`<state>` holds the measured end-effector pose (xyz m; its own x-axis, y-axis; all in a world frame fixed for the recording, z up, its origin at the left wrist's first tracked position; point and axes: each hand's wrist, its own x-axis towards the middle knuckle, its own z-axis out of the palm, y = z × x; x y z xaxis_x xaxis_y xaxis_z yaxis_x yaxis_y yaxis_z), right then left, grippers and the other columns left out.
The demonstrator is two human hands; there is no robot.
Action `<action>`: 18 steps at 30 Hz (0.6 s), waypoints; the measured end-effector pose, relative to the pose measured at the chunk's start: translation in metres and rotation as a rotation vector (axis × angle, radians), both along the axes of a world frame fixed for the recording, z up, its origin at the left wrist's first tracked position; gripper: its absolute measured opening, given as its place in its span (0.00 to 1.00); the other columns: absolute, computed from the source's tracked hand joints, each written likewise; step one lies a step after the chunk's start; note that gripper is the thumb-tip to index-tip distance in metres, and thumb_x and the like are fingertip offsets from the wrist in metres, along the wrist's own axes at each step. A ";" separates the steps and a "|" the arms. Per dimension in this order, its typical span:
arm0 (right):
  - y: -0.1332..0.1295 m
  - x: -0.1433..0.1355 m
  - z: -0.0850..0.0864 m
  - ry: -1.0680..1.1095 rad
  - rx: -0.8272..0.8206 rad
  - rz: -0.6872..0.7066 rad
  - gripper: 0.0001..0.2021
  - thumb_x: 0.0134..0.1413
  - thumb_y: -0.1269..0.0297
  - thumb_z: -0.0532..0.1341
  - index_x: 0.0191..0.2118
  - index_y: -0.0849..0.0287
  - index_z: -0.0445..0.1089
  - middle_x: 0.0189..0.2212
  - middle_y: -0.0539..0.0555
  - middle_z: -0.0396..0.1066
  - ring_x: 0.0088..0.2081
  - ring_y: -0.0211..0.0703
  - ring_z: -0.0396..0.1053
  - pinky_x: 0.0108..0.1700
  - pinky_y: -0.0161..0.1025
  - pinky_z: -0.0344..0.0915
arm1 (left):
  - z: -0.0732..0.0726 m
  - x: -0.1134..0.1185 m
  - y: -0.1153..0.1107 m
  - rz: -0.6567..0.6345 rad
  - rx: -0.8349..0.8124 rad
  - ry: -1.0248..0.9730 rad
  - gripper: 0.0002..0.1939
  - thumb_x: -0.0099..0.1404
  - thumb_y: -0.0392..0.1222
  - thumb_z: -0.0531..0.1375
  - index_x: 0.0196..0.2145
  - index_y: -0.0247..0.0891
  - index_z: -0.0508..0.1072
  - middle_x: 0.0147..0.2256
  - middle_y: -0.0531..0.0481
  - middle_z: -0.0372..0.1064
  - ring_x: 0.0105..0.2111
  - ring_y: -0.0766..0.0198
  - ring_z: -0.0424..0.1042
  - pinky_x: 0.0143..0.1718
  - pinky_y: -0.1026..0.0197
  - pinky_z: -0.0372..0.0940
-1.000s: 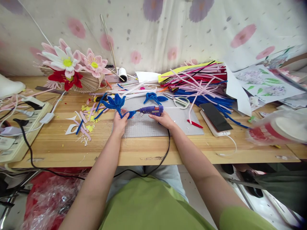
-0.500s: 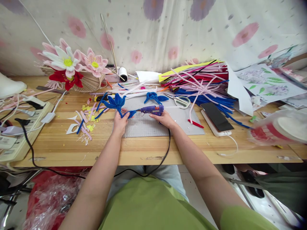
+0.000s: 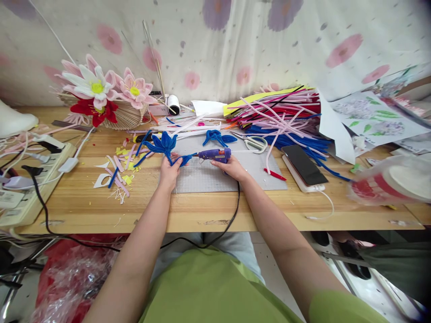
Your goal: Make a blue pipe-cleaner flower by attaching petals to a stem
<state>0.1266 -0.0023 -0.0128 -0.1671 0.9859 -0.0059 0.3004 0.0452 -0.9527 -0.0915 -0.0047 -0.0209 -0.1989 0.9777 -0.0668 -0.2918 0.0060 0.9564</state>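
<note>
Petals of fuzzy blue pipe cleaner form an open flower (image 3: 164, 144) gripped at its base by a person's left hand (image 3: 169, 172), near the left edge of a grey gridded cutting mat (image 3: 198, 183) on a pale wooden table (image 3: 188, 217). The same hand pinches a smaller blue fuzzy piece (image 3: 184, 160) between thumb and fingers. The right hand (image 3: 233, 167) is wrapped around a purple glue gun (image 3: 213, 155), its nozzle aimed left at that piece's tip; whether the two touch cannot be told. A black cord (image 3: 237, 202) hangs from the tool over the table's front edge. Behind it, another blue petalled piece (image 3: 215, 136) lies on the mat, near pale-handled scissors (image 3: 257, 145). Beyond sits a multicoloured heap of pipe cleaners (image 3: 279, 107); at left, pink and yellow offcuts (image 3: 121, 172) lie scattered before white, pink and red fuzzy flowers (image 3: 97, 89).
</note>
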 end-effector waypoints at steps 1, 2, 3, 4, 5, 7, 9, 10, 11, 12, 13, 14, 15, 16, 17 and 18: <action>0.000 -0.001 0.000 0.008 -0.001 -0.001 0.23 0.39 0.47 0.65 0.38 0.59 0.72 0.30 0.53 0.73 0.34 0.44 0.68 0.41 0.43 0.65 | 0.000 0.000 0.000 0.000 -0.002 0.002 0.21 0.46 0.41 0.66 0.36 0.39 0.61 0.29 0.54 0.68 0.20 0.70 0.70 0.13 0.72 0.39; -0.001 -0.002 0.001 0.019 0.002 0.004 0.23 0.39 0.47 0.65 0.38 0.59 0.72 0.30 0.53 0.73 0.35 0.44 0.68 0.41 0.43 0.65 | 0.000 0.001 -0.001 0.001 -0.004 0.006 0.21 0.46 0.41 0.66 0.36 0.39 0.61 0.29 0.54 0.68 0.20 0.70 0.70 0.13 0.72 0.39; -0.002 -0.003 0.003 0.031 0.008 0.013 0.22 0.39 0.47 0.65 0.38 0.59 0.72 0.31 0.53 0.73 0.35 0.44 0.69 0.41 0.43 0.65 | 0.000 0.001 -0.001 0.001 -0.004 0.012 0.21 0.46 0.41 0.66 0.36 0.39 0.61 0.29 0.53 0.68 0.20 0.70 0.70 0.13 0.72 0.39; -0.003 -0.004 0.004 0.042 0.013 0.024 0.22 0.39 0.47 0.65 0.37 0.58 0.72 0.31 0.53 0.73 0.35 0.44 0.69 0.42 0.43 0.66 | 0.000 0.001 -0.001 0.001 -0.003 0.019 0.20 0.47 0.41 0.66 0.36 0.39 0.61 0.29 0.53 0.69 0.20 0.70 0.71 0.13 0.72 0.40; -0.004 -0.005 0.006 0.048 0.016 0.034 0.22 0.38 0.47 0.65 0.37 0.58 0.72 0.32 0.53 0.73 0.36 0.45 0.69 0.42 0.43 0.66 | 0.000 0.001 -0.001 0.000 -0.003 0.026 0.20 0.47 0.41 0.66 0.36 0.39 0.61 0.29 0.53 0.69 0.21 0.69 0.71 0.13 0.72 0.40; -0.005 -0.006 0.008 0.043 0.013 0.038 0.22 0.38 0.47 0.65 0.36 0.58 0.72 0.32 0.53 0.73 0.37 0.45 0.69 0.43 0.43 0.66 | 0.000 0.001 -0.001 -0.005 -0.002 0.039 0.20 0.47 0.41 0.65 0.36 0.40 0.61 0.30 0.53 0.69 0.21 0.69 0.71 0.14 0.72 0.40; -0.004 -0.006 0.007 0.024 0.007 0.025 0.22 0.38 0.47 0.65 0.37 0.58 0.72 0.33 0.54 0.74 0.37 0.46 0.69 0.43 0.44 0.65 | 0.000 0.001 -0.001 -0.007 -0.001 0.045 0.20 0.47 0.41 0.65 0.36 0.40 0.61 0.30 0.53 0.69 0.21 0.69 0.71 0.14 0.72 0.40; -0.003 -0.005 0.007 0.017 0.006 0.016 0.22 0.38 0.47 0.65 0.37 0.58 0.72 0.33 0.54 0.74 0.38 0.46 0.69 0.44 0.44 0.65 | 0.000 0.001 -0.001 -0.006 0.000 0.045 0.20 0.47 0.41 0.66 0.36 0.40 0.61 0.30 0.53 0.69 0.21 0.70 0.71 0.13 0.72 0.40; -0.003 -0.005 0.006 0.015 0.006 0.006 0.22 0.38 0.47 0.65 0.37 0.59 0.72 0.34 0.54 0.74 0.38 0.46 0.69 0.44 0.44 0.65 | 0.000 0.001 -0.001 -0.005 0.001 0.044 0.20 0.47 0.41 0.66 0.36 0.40 0.61 0.31 0.53 0.69 0.21 0.70 0.71 0.13 0.72 0.41; -0.003 -0.004 0.006 0.018 0.008 -0.002 0.23 0.38 0.47 0.65 0.37 0.59 0.72 0.34 0.54 0.74 0.38 0.46 0.69 0.44 0.44 0.65 | -0.001 0.001 -0.001 -0.004 0.003 0.041 0.20 0.47 0.41 0.66 0.36 0.40 0.61 0.31 0.53 0.70 0.21 0.70 0.71 0.13 0.72 0.41; -0.003 -0.004 0.006 0.025 0.009 -0.003 0.23 0.37 0.47 0.65 0.37 0.59 0.72 0.34 0.54 0.74 0.38 0.45 0.69 0.45 0.44 0.65 | -0.001 0.000 0.000 -0.003 0.006 0.038 0.20 0.47 0.41 0.66 0.36 0.40 0.61 0.30 0.53 0.70 0.21 0.70 0.71 0.13 0.72 0.41; -0.003 -0.004 0.006 0.033 0.011 0.003 0.23 0.37 0.47 0.65 0.37 0.59 0.72 0.35 0.54 0.74 0.38 0.45 0.69 0.45 0.44 0.65 | -0.002 0.000 0.000 -0.003 0.009 0.035 0.20 0.47 0.41 0.66 0.36 0.39 0.61 0.30 0.53 0.70 0.20 0.70 0.71 0.13 0.72 0.41; -0.004 -0.004 0.006 0.041 0.011 0.015 0.22 0.37 0.47 0.65 0.37 0.59 0.73 0.35 0.54 0.74 0.38 0.45 0.69 0.45 0.44 0.65 | -0.002 0.000 0.000 -0.003 0.013 0.031 0.20 0.47 0.41 0.66 0.36 0.39 0.61 0.30 0.53 0.70 0.20 0.70 0.71 0.13 0.72 0.41; -0.004 -0.004 0.006 0.046 0.009 0.030 0.22 0.37 0.48 0.65 0.37 0.59 0.73 0.35 0.54 0.74 0.38 0.45 0.69 0.45 0.44 0.65 | -0.003 0.000 0.000 -0.002 0.015 0.027 0.20 0.47 0.41 0.66 0.36 0.39 0.61 0.30 0.53 0.70 0.20 0.70 0.71 0.13 0.72 0.41; -0.004 -0.004 0.007 0.048 0.008 0.042 0.22 0.38 0.48 0.65 0.36 0.59 0.73 0.35 0.54 0.74 0.38 0.45 0.69 0.45 0.44 0.65 | -0.003 0.000 0.001 -0.001 0.016 0.024 0.20 0.47 0.41 0.66 0.36 0.39 0.61 0.30 0.53 0.70 0.20 0.70 0.70 0.13 0.72 0.41; -0.004 -0.004 0.007 0.044 0.006 0.047 0.21 0.38 0.48 0.65 0.36 0.59 0.73 0.35 0.54 0.74 0.38 0.45 0.69 0.45 0.44 0.65 | -0.004 0.000 0.001 0.000 0.014 0.022 0.21 0.47 0.41 0.66 0.36 0.40 0.61 0.30 0.52 0.70 0.20 0.70 0.70 0.13 0.72 0.40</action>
